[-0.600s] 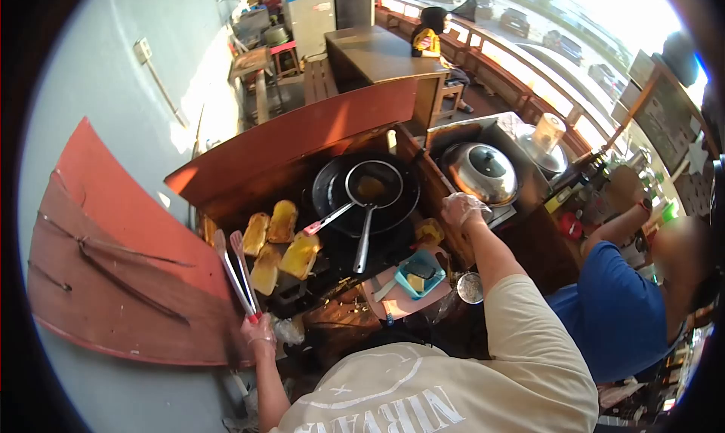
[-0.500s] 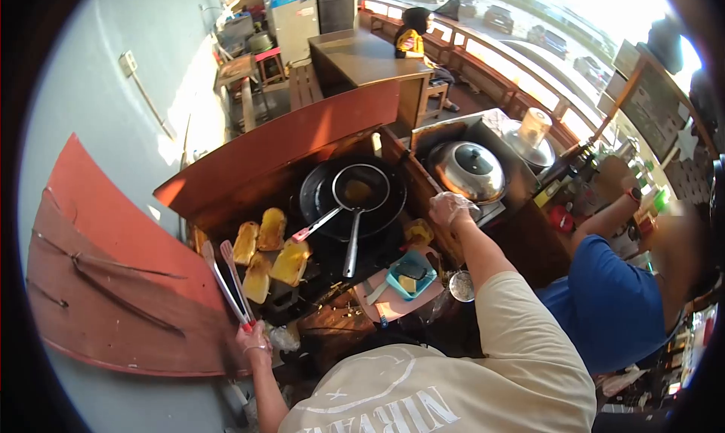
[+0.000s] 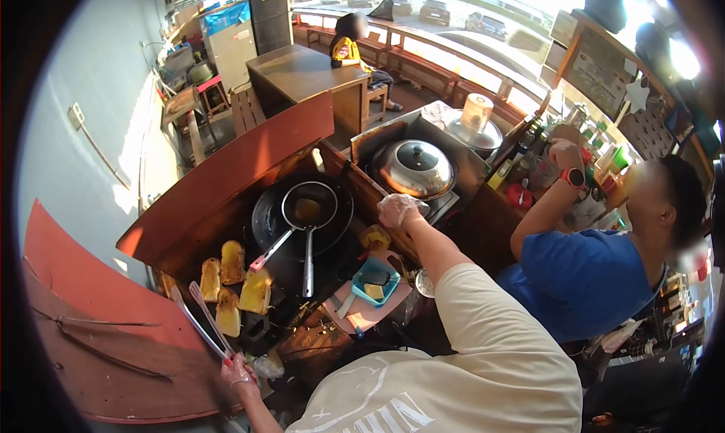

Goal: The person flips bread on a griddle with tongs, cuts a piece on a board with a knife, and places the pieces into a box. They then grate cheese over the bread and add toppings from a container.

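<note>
"Tongs (image 3: 202, 323): where do we have them?"

"In our left hand (image 3: 239, 372), fingers clamped around the handle end; the two arms spread apart beyond those fingers, tips just beside the toasted bread slices (image 3: 257, 291)."

"And our right hand (image 3: 400, 210)?"

"Gloved, near the domed lid (image 3: 414, 170). We cannot tell whether its fingers grip anything. The black pan (image 3: 266, 212) sits to the left of them."

Shiny metal tongs (image 3: 214, 321), rough toasted bread (image 3: 255, 292), glossy metal lid (image 3: 411, 180), smooth plastic tub (image 3: 393, 282), matt cloth shirt (image 3: 498, 312)
</note>
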`<state>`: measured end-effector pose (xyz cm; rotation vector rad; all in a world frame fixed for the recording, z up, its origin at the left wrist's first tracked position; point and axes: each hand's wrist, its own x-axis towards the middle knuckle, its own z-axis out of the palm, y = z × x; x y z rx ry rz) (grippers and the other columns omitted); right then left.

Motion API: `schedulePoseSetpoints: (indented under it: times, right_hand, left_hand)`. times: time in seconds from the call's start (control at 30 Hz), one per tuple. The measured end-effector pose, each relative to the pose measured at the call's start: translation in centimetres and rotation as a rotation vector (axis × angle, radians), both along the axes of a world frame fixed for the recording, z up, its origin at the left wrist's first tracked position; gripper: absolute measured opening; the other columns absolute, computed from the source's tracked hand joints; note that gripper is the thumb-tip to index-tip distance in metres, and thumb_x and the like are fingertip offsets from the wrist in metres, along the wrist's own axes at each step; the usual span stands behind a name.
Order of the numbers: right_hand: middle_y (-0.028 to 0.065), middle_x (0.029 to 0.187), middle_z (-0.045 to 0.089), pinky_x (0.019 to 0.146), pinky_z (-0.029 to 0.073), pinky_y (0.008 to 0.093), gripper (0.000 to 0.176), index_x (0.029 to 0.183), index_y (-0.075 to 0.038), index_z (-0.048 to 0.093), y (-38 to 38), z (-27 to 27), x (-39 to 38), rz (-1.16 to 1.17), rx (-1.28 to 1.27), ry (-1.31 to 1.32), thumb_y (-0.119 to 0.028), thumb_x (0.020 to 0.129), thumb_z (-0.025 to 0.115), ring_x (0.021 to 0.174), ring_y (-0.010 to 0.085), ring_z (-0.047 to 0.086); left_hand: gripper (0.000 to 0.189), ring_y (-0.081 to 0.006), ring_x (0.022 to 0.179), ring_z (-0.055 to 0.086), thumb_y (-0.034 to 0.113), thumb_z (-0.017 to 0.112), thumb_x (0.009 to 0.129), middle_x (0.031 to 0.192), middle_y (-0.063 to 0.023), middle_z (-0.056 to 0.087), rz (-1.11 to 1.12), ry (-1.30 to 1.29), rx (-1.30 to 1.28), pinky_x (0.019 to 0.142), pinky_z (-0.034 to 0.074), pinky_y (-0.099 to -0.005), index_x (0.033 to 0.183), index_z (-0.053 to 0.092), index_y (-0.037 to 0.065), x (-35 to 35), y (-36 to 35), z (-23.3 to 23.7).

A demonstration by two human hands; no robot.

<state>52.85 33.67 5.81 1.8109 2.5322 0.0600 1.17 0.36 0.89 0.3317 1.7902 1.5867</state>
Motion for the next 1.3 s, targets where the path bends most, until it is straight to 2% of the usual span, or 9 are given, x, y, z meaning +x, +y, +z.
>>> schedulePoseSetpoints:
  times: [0.23,0.5,0.77,0.9,0.93,1.0,1.2,1.27,1.3]
  right_hand:
    - [0.0171,0.099,0.074,0.082,0.057,0.0479,0.029,0.095,-0.007,0.076,-0.2,0.3,-0.1,0.003,-0.011,0.024,-0.025,0.083,0.057,0.094,0.0337,0.072]
    - [0.0169,0.099,0.074,0.082,0.057,0.0477,0.029,0.094,-0.007,0.077,-0.1,0.0,0.0,0.005,-0.008,0.023,-0.026,0.083,0.057,0.094,0.0343,0.072]
    - [0.0175,0.1,0.074,0.084,0.057,0.0475,0.031,0.096,-0.007,0.077,-0.2,0.3,-0.2,-0.028,-0.027,-0.006,-0.026,0.084,0.056,0.095,0.0347,0.072]
    - [0.0176,0.101,0.074,0.084,0.056,0.0477,0.031,0.096,-0.007,0.077,0.1,-0.3,0.1,-0.029,-0.023,0.021,-0.026,0.084,0.055,0.096,0.0354,0.072]
    - [0.0176,0.089,0.073,0.076,0.057,0.0491,0.03,0.087,-0.007,0.075,0.4,-1.2,0.4,0.012,0.067,0.055,-0.031,0.081,0.057,0.085,0.037,0.071]
    - [0.0176,0.089,0.073,0.076,0.057,0.049,0.03,0.087,-0.007,0.075,0.5,-1.5,0.5,0.011,0.069,0.051,-0.031,0.081,0.057,0.085,0.0369,0.071]
    - [0.0177,0.089,0.073,0.075,0.057,0.0488,0.03,0.086,-0.007,0.075,0.3,-1.3,0.3,0.013,0.098,0.044,-0.029,0.082,0.056,0.085,0.0367,0.071]
    - [0.0171,0.098,0.074,0.084,0.057,0.0476,0.031,0.095,-0.007,0.077,-0.4,0.4,-0.3,-0.042,0.013,0.012,-0.026,0.083,0.056,0.095,0.035,0.072]
    - [0.0171,0.098,0.074,0.084,0.057,0.0476,0.031,0.095,-0.007,0.077,-0.3,0.4,-0.3,-0.043,0.014,0.011,-0.026,0.083,0.056,0.095,0.035,0.072]
  left_hand:
    - [0.023,-0.008,0.039,0.044,0.007,0.063,0.092,0.069,-0.0009,0.052,0.025,-0.002,0.004,0.03,0.033,-0.0243,0.114,0.055,0.006,0.6,-0.1,0.6]
    - [0.018,-0.0078,0.04,0.045,0.008,0.064,0.091,0.068,-0.0005,0.052,0.01,-0.001,-0.018,0.031,0.033,-0.0241,0.107,0.056,0.007,1.0,-0.1,1.1]
    - [0.028,-0.008,0.039,0.044,0.009,0.067,0.091,0.067,0.0004,0.052,0.011,-0.006,-0.043,0.031,0.033,-0.0243,0.117,0.058,0.007,1.0,0.0,1.3]
    - [0.027,-0.0085,0.039,0.045,0.009,0.067,0.091,0.067,-0.0001,0.053,0.013,-0.004,-0.044,0.031,0.033,-0.0248,0.116,0.058,0.007,0.9,0.1,1.3]
    - [0.025,-0.0086,0.039,0.045,0.009,0.067,0.091,0.067,-0.0003,0.053,-0.001,-0.006,-0.026,0.031,0.033,-0.0249,0.115,0.057,0.007,0.7,0.1,0.9]
    - [0.018,-0.0087,0.039,0.046,0.009,0.067,0.091,0.066,-0.0011,0.053,-0.01,-0.004,-0.002,0.031,0.034,-0.0252,0.106,0.057,0.006,1.1,0.1,1.4]
    - [0.01,-0.0088,0.039,0.046,0.009,0.066,0.091,0.066,-0.0016,0.054,-0.017,0.026,-0.019,0.03,0.034,-0.0249,0.094,0.056,0.006,1.3,0.4,1.7]
    - [0.01,-0.0088,0.039,0.046,0.009,0.066,0.091,0.066,-0.0016,0.054,-0.022,0.029,-0.022,0.03,0.034,-0.0249,0.093,0.056,0.006,1.3,0.4,1.9]
    - [0.01,-0.0088,0.039,0.046,0.009,0.066,0.091,0.065,-0.0017,0.055,-0.026,0.032,-0.025,0.031,0.034,-0.0248,0.092,0.056,0.007,1.4,0.5,1.9]
